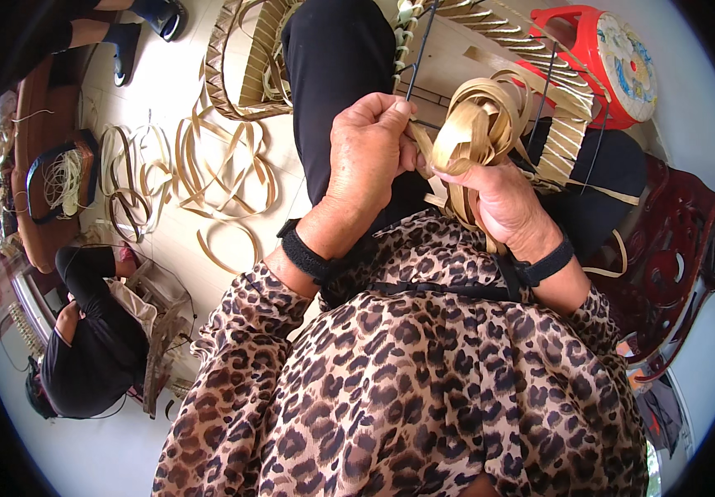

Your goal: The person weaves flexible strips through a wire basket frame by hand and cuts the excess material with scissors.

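Note:
My left hand [362,153] is closed, with thumb and fingers pinched on a flat tan strip beside a black wire rod [422,50]. My right hand [511,203] is wrapped round the lower part of a looped coil of the same tan strip [478,124]. The coil stands up from my fist, and a tail hangs below it. Around both hands lies a black wire frame over my lap, its right side [560,149] wound with tan strips and pale cord. My left fingertips are partly hidden.
Loose strips [225,161] lie on the floor to the left. A second strip-wound frame [221,66] stands beyond my knee. At right are a red stool [598,58] and a dark carved wooden chair [664,248]. Another person [96,348] sits at lower left; a third person's feet [125,50] show above.

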Motion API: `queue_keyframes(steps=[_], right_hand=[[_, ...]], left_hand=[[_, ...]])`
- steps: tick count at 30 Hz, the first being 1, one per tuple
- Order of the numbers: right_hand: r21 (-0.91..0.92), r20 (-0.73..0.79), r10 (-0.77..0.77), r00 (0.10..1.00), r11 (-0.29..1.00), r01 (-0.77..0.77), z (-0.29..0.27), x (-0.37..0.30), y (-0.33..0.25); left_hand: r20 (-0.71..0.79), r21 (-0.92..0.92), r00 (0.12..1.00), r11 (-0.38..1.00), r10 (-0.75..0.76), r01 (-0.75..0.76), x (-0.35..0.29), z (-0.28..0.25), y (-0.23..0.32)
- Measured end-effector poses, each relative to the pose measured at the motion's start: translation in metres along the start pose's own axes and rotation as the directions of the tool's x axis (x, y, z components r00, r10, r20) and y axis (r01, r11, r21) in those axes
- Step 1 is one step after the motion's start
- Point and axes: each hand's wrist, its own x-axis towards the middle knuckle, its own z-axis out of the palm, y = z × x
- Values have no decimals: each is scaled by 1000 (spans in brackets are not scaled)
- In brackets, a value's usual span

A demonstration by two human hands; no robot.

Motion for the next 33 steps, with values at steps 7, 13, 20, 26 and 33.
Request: queue_keyframes(steps=[7, 13, 20, 26, 33], right_hand=[[-123, 45, 47, 998, 992, -41, 2, 2, -1], [-134, -97, -17, 995, 991, 4, 7, 4, -1], [-154, -115, -114, 987, 983, 96, 0, 5, 5], [-711, -110, -258, 960, 695, 105, -2, 13, 16], [-682, -99, -219, 971, 725, 94, -7, 13, 17]], left_hand=[[8, 86, 1000, 996, 25, -25, 6, -2, -1], [-80, -60, 996, 997, 37, -42, 3, 4, -10], [8, 366, 988, 919, 152, -145, 1, -6, 5], [68, 628, 951, 728, 302, -275, 2, -9, 12], [146, 649, 894, 641, 424, -410, 1, -15, -2]])
